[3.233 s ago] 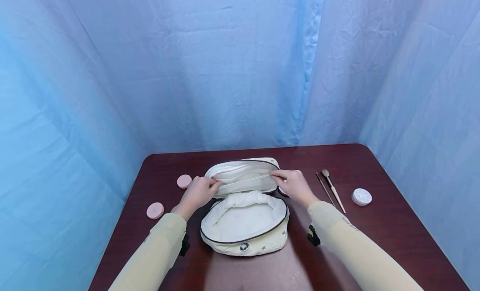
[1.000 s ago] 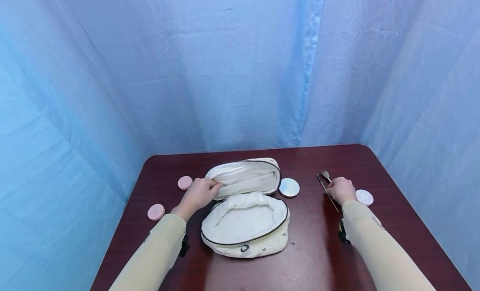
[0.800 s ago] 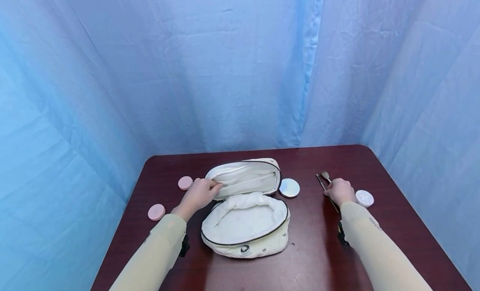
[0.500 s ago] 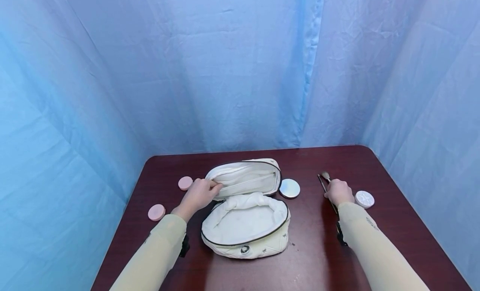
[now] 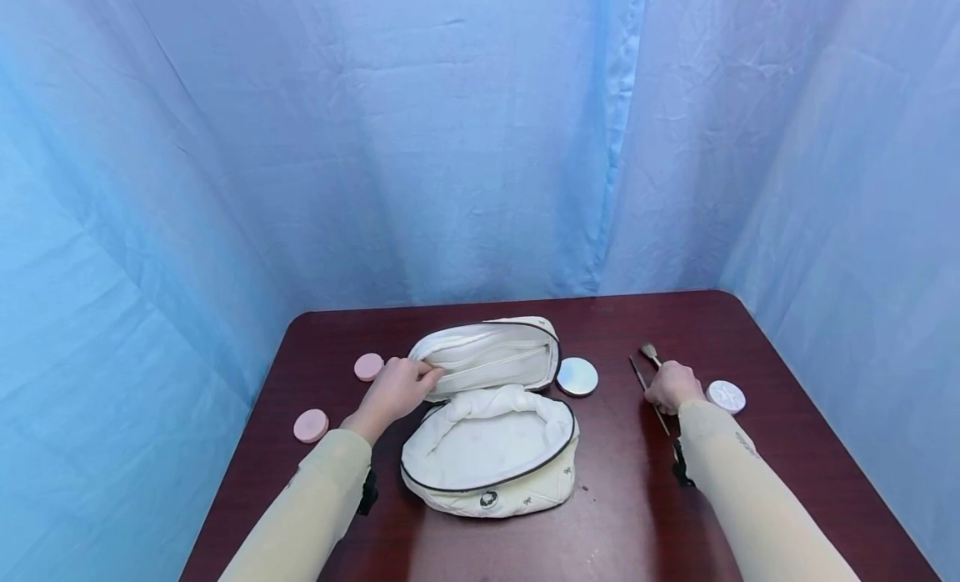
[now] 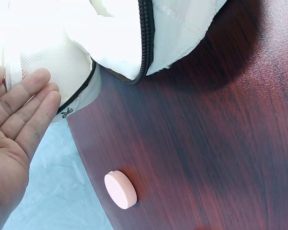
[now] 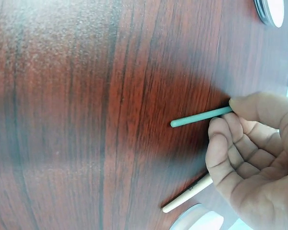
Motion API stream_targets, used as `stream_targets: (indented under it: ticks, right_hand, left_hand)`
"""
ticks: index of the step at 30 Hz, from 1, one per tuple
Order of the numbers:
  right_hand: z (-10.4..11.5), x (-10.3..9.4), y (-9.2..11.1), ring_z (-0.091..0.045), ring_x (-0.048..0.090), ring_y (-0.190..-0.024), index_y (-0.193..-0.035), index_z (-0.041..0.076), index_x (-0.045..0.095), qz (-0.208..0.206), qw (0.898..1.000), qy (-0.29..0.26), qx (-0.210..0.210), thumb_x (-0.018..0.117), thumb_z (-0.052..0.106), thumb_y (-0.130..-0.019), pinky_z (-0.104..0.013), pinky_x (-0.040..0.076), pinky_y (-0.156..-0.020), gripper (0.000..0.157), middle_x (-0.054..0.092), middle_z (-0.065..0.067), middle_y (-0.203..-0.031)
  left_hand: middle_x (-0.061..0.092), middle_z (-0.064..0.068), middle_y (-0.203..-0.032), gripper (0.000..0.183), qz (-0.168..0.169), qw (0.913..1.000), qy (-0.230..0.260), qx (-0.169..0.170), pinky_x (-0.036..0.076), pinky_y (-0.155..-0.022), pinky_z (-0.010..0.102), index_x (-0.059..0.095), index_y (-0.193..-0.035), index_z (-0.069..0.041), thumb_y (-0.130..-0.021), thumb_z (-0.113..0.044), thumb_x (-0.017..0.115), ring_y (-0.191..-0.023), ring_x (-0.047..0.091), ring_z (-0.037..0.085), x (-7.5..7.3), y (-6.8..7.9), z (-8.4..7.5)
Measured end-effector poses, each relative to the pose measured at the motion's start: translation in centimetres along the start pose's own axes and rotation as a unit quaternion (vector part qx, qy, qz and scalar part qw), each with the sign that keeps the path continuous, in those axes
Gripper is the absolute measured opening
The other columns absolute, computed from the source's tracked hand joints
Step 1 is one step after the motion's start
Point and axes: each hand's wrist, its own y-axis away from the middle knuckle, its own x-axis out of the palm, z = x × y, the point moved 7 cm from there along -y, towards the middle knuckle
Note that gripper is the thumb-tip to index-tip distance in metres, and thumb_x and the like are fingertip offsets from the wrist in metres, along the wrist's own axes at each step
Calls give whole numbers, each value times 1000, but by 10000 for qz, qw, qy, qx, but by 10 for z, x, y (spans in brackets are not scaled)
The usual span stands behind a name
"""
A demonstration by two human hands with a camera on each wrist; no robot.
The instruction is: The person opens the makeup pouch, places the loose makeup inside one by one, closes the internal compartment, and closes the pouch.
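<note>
A white quilted cosmetic bag [image 5: 517, 497] lies unzipped on the table, its lid folded back. At the left side of the lid, my left hand [image 5: 397, 390] pinches the edge band of the mesh pocket [image 6: 48, 62]. My right hand [image 5: 675, 387] is at the table's right side, pinching a thin makeup brush [image 7: 201, 116] with a green handle between thumb and fingers. Beside it lies a fluffy makeup brush [image 5: 648, 351] with a pale wooden handle [image 7: 187, 194], partly hidden by my right hand in the head view.
Two pink round cases [image 5: 368, 366] lie left of the bag. A shiny round disc [image 5: 577, 376] sits against the lid's right side. Right of my right hand is a white round case [image 5: 725, 396] with a star pattern. Blue curtains [image 5: 480, 148] surround the dark wooden table [image 5: 615, 499].
My right hand has let go of the lid pocket and moved right to the brushes. Lately the thin brush's tip has shifted left, away from the fluffy brush. My left hand has stayed put.
</note>
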Motion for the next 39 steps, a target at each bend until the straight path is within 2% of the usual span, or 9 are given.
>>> stream_targets:
  ticks: [3, 11, 24, 27, 32, 39]
  right_hand:
    - [-1, 4, 0, -13, 62, -45, -63, 2, 67, 115, 9999, -108, 21, 62, 8, -78, -26, 51, -45, 17, 63, -2, -51]
    - [-5, 8, -2, -13, 63, -47, -63, 1, 69, 255, 9986, -447, 81, 61, 7, -76, -31, 56, -49, 16, 64, -3, -53]
    - [-7, 7, 1, -12, 61, -49, -68, -2, 67, 489, 9912, -1217, -152, 58, 3, -78, -31, 57, -53, 14, 63, -5, -56]
    - [-6, 7, 3, -13, 62, -52, -70, -1, 65, 568, 9881, -1419, -141, 57, 2, -81, -31, 58, -55, 14, 64, -5, -59]
    - [3, 7, 7, -13, 64, -57, -83, -5, 64, 639, 9793, -1910, -201, 57, 0, -83, -32, 58, -58, 9, 66, -7, -66]
    - [22, 4, 9, -16, 64, -62, -99, -15, 64, 909, 9622, -2532, -423, 57, 1, -91, -35, 59, -63, 19, 69, -11, -75]
  left_hand:
    - [50, -6, -53, 45, 29, 10000, 5, -12, 40, -56, 29, 67, -65, -9, -104, -30, 60, -52, 43, 12, 0, 0, 0]
    - [43, -7, -51, 47, 45, 10000, 43, -24, 37, -54, 28, 67, -65, -5, -104, -30, 60, -50, 37, 10, 1, 1, 1]
    - [53, -6, -54, 45, 69, 9999, 62, -77, 39, -56, 29, 71, -68, -7, -104, -31, 59, -51, 42, 11, 2, 0, 2]
    - [50, -5, -52, 46, 111, 9998, 113, -111, 38, -55, 28, 70, -68, -5, -105, -31, 58, -49, 40, 11, 2, 0, 3]
    - [46, -5, -50, 47, 130, 9997, 184, -104, 37, -53, 28, 68, -67, -4, -105, -31, 58, -47, 38, 10, 2, 0, 2]
    - [48, -5, -52, 47, 115, 9998, 132, -87, 38, -54, 29, 68, -67, -7, -105, -31, 58, -49, 40, 11, 3, -1, 3]
